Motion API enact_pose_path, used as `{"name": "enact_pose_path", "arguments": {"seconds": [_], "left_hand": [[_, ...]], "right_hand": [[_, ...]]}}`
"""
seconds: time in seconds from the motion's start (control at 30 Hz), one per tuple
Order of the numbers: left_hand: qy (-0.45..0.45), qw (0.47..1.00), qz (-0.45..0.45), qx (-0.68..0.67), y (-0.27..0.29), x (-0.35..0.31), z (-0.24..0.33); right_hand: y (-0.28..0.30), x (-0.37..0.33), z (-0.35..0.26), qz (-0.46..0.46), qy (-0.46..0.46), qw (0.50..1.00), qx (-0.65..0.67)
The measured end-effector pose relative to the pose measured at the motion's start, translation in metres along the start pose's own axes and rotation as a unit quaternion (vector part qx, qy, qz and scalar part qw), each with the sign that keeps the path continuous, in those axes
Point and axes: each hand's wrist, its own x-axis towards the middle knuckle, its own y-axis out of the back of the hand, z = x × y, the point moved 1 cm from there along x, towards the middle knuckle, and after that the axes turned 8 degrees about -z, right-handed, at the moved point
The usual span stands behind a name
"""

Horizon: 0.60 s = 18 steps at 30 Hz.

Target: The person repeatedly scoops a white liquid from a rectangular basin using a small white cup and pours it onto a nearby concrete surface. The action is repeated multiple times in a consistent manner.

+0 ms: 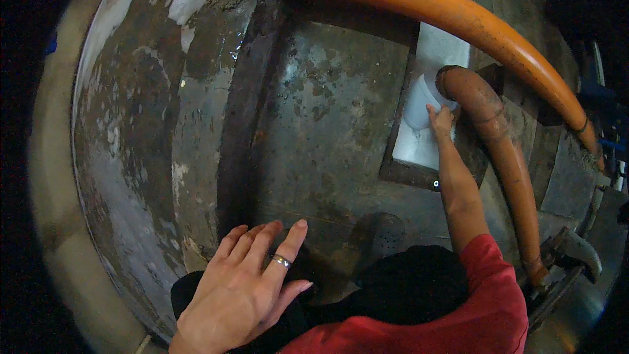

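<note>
Gripping a white cup [419, 101] – right hand [443, 120]; left hand [246, 285] spread open, empty

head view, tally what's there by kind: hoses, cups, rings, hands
thick orange rubber hoses: 2
white plastic cup: 1
silver finger ring: 1
bare hands: 2, left hand flat and open, right hand at the cup
total: 6

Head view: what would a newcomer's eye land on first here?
Two thick orange hoses: the long orange hose arcs across the top, the grimy orange hose curves down the right. At its mouth, the right hand holds a white plastic cup. The ringed left hand spreads flat over the stained metal surface, lower left.
</note>
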Motion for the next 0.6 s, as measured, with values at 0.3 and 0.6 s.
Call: {"name": "enact_pose_path", "arguments": {"seconds": [0.3, 0.6], "left_hand": [[0.003, 1.0, 0.0, -0.001, 0.003, 0.001, -0.003], [0.003, 1.0, -0.002, 0.0, 0.008, 0.006, -0.006]], "right_hand": [[0.007, 0.017, -0.001, -0.039, 0.0, 0.998, -0.057], [0.011, 0.019, -0.004, 0.0, -0.002, 1.0, -0.014]]}}
